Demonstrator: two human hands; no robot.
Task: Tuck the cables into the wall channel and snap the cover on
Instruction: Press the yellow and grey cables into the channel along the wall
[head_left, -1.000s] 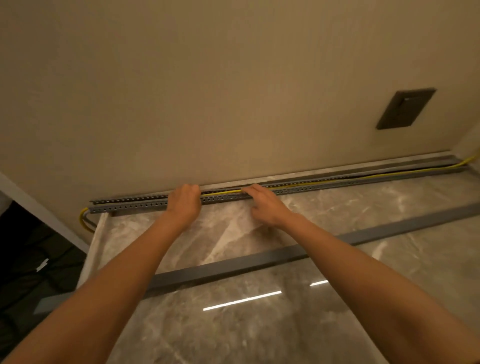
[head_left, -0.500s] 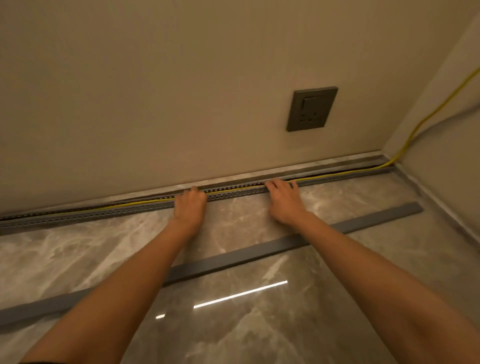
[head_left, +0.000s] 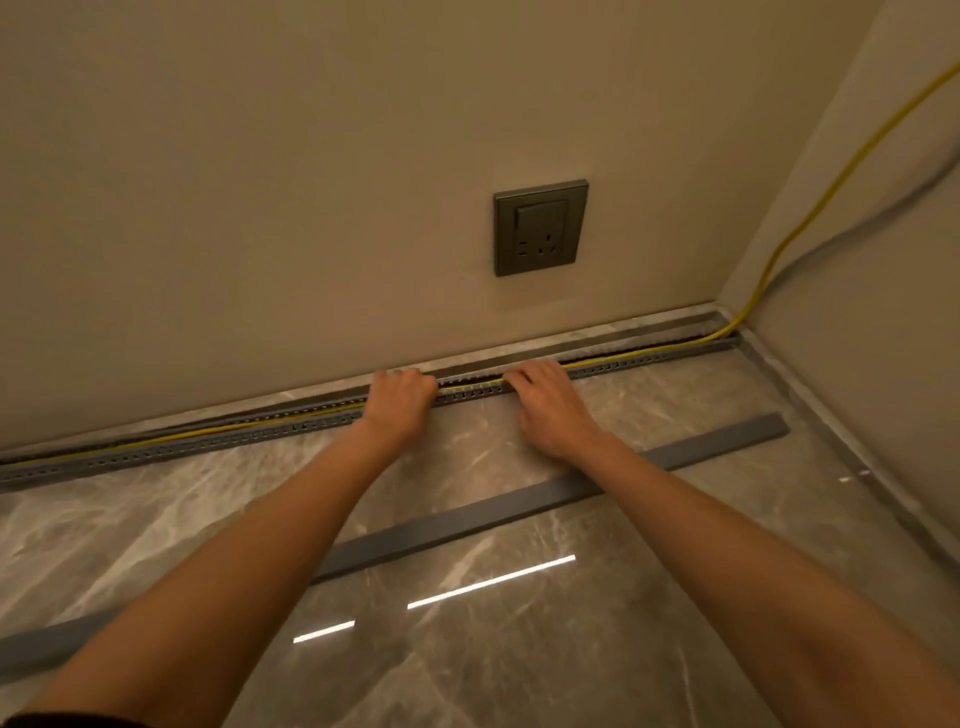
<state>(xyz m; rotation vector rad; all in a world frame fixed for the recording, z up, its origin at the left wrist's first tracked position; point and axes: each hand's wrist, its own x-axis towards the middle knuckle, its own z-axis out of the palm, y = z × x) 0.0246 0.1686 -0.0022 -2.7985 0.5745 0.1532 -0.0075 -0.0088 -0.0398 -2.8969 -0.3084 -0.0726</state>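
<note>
Wall channel, grey and slotted, open along the wall's foot below the socket; cover loose on the floor, nearer than the channel; yellow cable lying in the channel, rising at its right end; left hand and right hand, fingers curled over the channel, grasp unclear

We have both hands on the slotted grey plastic wall channel; our left hand and right hand leave a short open stretch between them. Behind our wrists, the long grey cover strip lies across the glossy marble floor. Beyond our fingers the beige wall blocks passage; the side wall closes off the far right.
</note>
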